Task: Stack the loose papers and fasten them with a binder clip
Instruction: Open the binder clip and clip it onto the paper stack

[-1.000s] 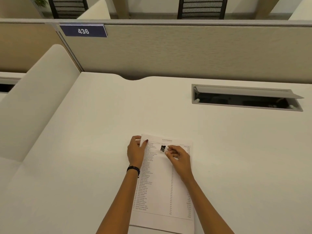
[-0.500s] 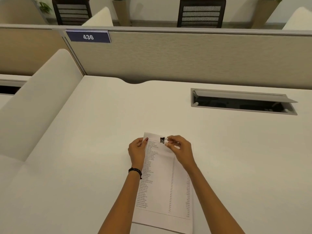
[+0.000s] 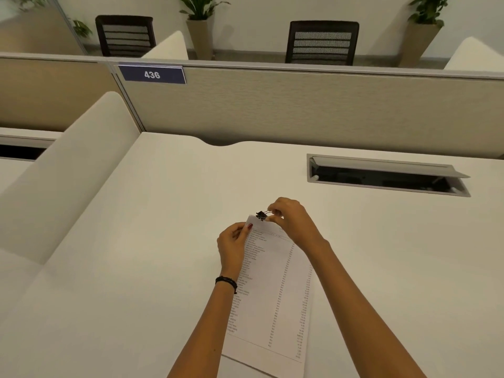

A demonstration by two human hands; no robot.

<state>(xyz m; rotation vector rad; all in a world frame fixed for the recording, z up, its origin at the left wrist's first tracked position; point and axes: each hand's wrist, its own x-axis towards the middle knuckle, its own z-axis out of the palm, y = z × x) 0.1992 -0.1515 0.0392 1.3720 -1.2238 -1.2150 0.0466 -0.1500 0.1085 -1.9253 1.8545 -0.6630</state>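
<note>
Binder clip (image 3: 261,215): small, black, with wire handles; sits at the far top edge of the papers, near their left corner.
Papers (image 3: 275,290): white stack printed with columns of small text, lying lengthwise on the table, far end lifted slightly.
Right hand (image 3: 289,220): grip pinched narrow on the clip's wire handles.
Left hand (image 3: 234,245): grip closed on the papers' upper left edge, thumb on top; dark bracelet (image 3: 226,282) at the wrist.
Table (image 3: 136,268): plain off-white, with a curved notch at the back edge.
Cable hatch (image 3: 387,174): grey, lid tilted open, set into the table to the right, well apart from the papers.
Partition (image 3: 300,110): beige panel behind the table, carrying a blue plate (image 3: 152,75) reading 436.
Room: two dark chairs (image 3: 321,42) and potted plants (image 3: 200,25) along a pale wall beyond.
</note>
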